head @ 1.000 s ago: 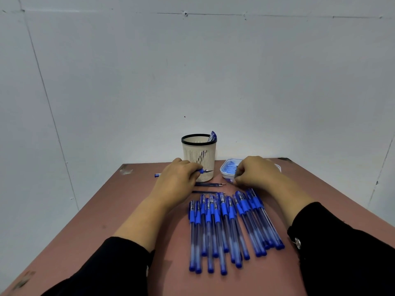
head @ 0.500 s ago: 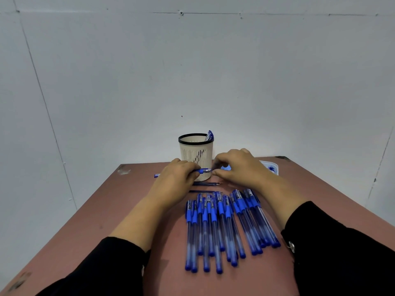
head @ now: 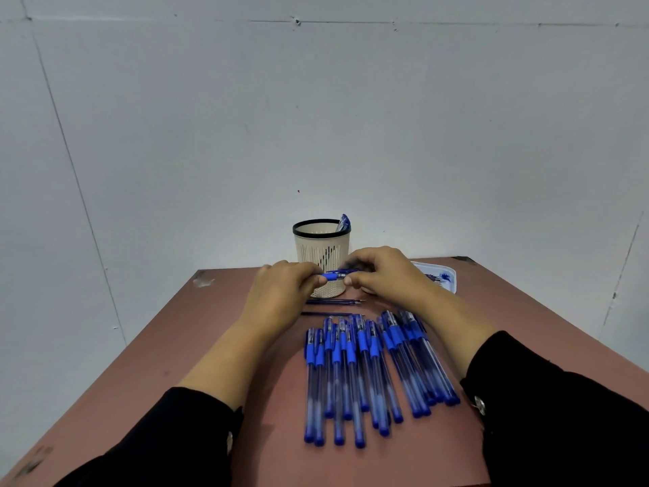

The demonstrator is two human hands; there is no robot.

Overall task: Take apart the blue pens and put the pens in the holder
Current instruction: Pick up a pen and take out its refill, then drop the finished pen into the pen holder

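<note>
both hands meet in front of the holder (head: 321, 256), above the counter (head: 224, 332). the left hand (head: 281, 293) has its fingers curled round one end of a blue pen (head: 335, 275), held level; the right hand (head: 382, 272) pinches the other end of the same pen with fingers and thumb. the holder, cream with a black rim, stands upright at the far edge of the counter, with one blue piece (head: 343, 223) leaning out at its right rim. two thin refills (head: 333, 302) lie flat on the counter just in front of the holder. nearer, a row of blue pens (head: 372, 367) lies side by side, caps pointing away. a white tray (head: 446, 275) sits behind the right hand; its contents are too small to tell. black sleeves (head: 562, 416) cover both forearms.
</note>
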